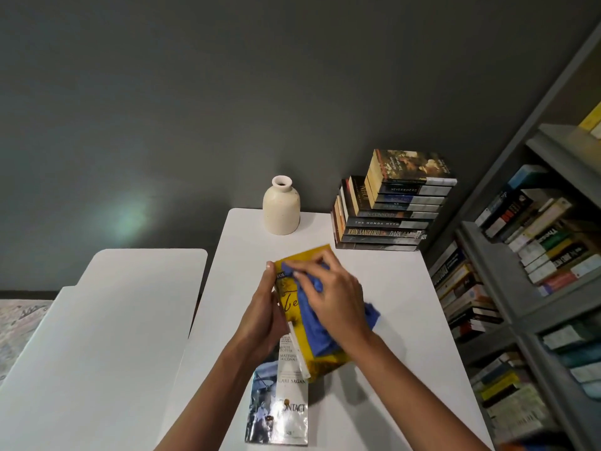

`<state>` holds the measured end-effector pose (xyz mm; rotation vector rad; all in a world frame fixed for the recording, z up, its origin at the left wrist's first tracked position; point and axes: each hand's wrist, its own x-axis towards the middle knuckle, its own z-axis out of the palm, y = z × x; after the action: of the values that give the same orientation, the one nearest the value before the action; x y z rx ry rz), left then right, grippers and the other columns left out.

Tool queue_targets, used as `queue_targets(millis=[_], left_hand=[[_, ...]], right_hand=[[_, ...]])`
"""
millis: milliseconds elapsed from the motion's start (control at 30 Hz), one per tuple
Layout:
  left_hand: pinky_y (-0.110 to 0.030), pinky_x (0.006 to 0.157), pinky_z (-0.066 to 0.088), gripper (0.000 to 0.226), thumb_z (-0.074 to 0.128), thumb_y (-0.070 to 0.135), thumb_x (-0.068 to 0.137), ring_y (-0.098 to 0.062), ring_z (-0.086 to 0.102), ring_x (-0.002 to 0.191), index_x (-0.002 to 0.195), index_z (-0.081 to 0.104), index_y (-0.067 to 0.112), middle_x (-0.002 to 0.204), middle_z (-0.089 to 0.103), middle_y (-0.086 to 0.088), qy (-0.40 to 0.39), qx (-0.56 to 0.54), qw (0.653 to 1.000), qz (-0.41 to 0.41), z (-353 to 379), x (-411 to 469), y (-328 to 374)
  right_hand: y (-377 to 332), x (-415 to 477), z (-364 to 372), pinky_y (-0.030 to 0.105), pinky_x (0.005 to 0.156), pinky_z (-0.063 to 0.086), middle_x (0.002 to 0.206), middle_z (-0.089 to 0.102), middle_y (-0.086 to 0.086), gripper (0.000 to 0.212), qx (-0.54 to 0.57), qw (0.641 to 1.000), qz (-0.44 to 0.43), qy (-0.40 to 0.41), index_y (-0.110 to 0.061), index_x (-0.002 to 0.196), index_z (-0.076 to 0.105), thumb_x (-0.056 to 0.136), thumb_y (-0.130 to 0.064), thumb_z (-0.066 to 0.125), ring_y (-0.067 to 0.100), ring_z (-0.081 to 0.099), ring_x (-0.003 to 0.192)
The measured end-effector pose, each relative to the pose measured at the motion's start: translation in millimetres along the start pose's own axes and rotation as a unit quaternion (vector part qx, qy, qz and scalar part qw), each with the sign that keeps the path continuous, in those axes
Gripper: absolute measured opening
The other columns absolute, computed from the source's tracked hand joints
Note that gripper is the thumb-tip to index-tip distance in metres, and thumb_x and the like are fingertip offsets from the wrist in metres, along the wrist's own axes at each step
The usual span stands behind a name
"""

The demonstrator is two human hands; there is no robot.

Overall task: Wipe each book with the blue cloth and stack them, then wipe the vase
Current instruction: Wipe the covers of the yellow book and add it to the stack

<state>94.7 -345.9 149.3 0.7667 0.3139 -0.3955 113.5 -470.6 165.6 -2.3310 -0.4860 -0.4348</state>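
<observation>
A yellow book (325, 364) is held tilted above the middle of the white table (390, 288). My left hand (265, 315) grips its left edge. My right hand (335, 296) presses the blue cloth (313, 333) onto the yellow cover. Under the yellow book lies a white paperback marked "Contact" (286, 408), flat near the table's front edge. A cream ceramic vase (281, 208) stands upright at the back of the table. To its right, against the wall, rises a stack of several books (390, 209).
A second white table (97, 336) stands to the left, separated by a narrow gap. A grey bookshelf (520, 271) packed with books fills the right side, close to the table's right edge. A dark grey wall is behind.
</observation>
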Motion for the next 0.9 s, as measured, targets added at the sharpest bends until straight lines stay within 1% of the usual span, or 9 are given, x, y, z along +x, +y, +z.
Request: queue_targets(millis=[67,167,300,467,533,600,667,767,900], left_hand=[[-0.046,0.097,0.049,0.063,0.039,0.055,0.090,-0.033,0.062,0.118,0.130,0.058,0.010,0.128,0.063,-0.020,-0.002,-0.023,1.000,-0.008,3.9,0.7,-3.2],[-0.043,0.090,0.053,0.062,0.031,0.057,0.096,-0.031,0.068,0.107,0.123,0.062,0.011,0.122,0.067,-0.020,0.011,-0.018,1.000,-0.004,-0.4,4.9,2.1],[-0.047,0.087,0.057,0.076,0.028,0.066,0.094,-0.036,0.063,0.114,0.135,0.054,0.008,0.127,0.063,-0.023,0.057,-0.006,0.998,0.001,-18.6,13.9,14.3],[-0.053,0.083,0.055,0.071,0.024,0.068,0.093,-0.033,0.066,0.110,0.134,0.055,0.019,0.125,0.066,-0.016,0.078,0.027,0.996,0.027,-25.3,16.0,23.0],[-0.056,0.090,0.054,0.072,0.025,0.067,0.093,-0.035,0.065,0.113,0.136,0.053,0.015,0.126,0.065,-0.018,0.071,0.033,0.997,0.024,-19.1,15.4,20.6],[-0.055,0.097,0.049,0.071,0.025,0.064,0.095,-0.035,0.064,0.114,0.135,0.055,0.013,0.124,0.066,-0.018,0.063,0.042,0.997,0.018,-10.3,14.4,13.7],[-0.051,0.091,0.055,0.064,0.024,0.058,0.098,-0.031,0.067,0.108,0.132,0.057,0.014,0.121,0.068,-0.016,0.060,0.044,0.997,0.025,-1.1,10.5,7.6],[-0.044,0.069,0.061,0.058,0.027,0.054,0.100,-0.028,0.071,0.101,0.133,0.055,0.015,0.120,0.069,-0.014,0.062,0.046,0.996,0.045,1.1,10.0,5.8],[-0.052,0.082,0.056,0.056,0.027,0.057,0.099,-0.031,0.066,0.110,0.130,0.056,0.020,0.126,0.065,-0.011,0.098,0.017,0.992,0.079,-9.1,12.9,19.0]], right_hand=[[-2.1,17.1,0.1,0.020,0.059,0.044,0.092,0.051,-0.009,0.020,-0.024,0.999,0.011,0.020,-0.033,0.109,0.070,0.091,-0.029,0.062,0.008,0.055,0.077],[-6.6,7.2,2.5,0.025,0.059,0.048,0.092,0.053,-0.008,0.022,-0.015,1.000,-0.019,-0.003,-0.032,0.111,0.069,0.091,-0.029,0.061,0.010,0.056,0.079],[2.1,-34.8,2.7,0.028,0.061,0.048,0.092,0.050,-0.010,0.022,0.022,0.993,-0.075,-0.088,-0.038,0.110,0.068,0.092,-0.033,0.057,0.009,0.055,0.081],[20.1,-58.6,-9.6,0.032,0.060,0.051,0.099,0.046,-0.015,0.025,0.030,0.982,-0.080,-0.171,-0.046,0.109,0.066,0.092,-0.035,0.051,0.003,0.052,0.088],[17.1,-45.5,-9.0,0.032,0.059,0.052,0.097,0.046,-0.014,0.024,0.018,0.985,-0.079,-0.153,-0.045,0.109,0.066,0.092,-0.037,0.051,0.003,0.051,0.084],[12.0,-22.1,-5.8,0.030,0.059,0.051,0.095,0.047,-0.012,0.023,0.006,0.995,-0.054,-0.085,-0.044,0.110,0.065,0.092,-0.037,0.052,0.006,0.053,0.080],[9.0,2.8,-4.6,0.028,0.059,0.049,0.096,0.048,-0.009,0.022,-0.013,1.000,-0.007,-0.012,-0.041,0.113,0.065,0.094,-0.037,0.054,0.009,0.055,0.077],[16.6,25.2,-6.1,0.028,0.059,0.052,0.099,0.049,-0.004,0.023,-0.042,0.997,0.057,0.031,-0.033,0.116,0.063,0.096,-0.035,0.052,0.013,0.057,0.078],[30.0,3.8,-7.5,0.028,0.056,0.051,0.098,0.050,-0.002,0.025,-0.056,0.995,0.072,0.029,-0.029,0.117,0.063,0.097,-0.034,0.050,0.013,0.058,0.074]])
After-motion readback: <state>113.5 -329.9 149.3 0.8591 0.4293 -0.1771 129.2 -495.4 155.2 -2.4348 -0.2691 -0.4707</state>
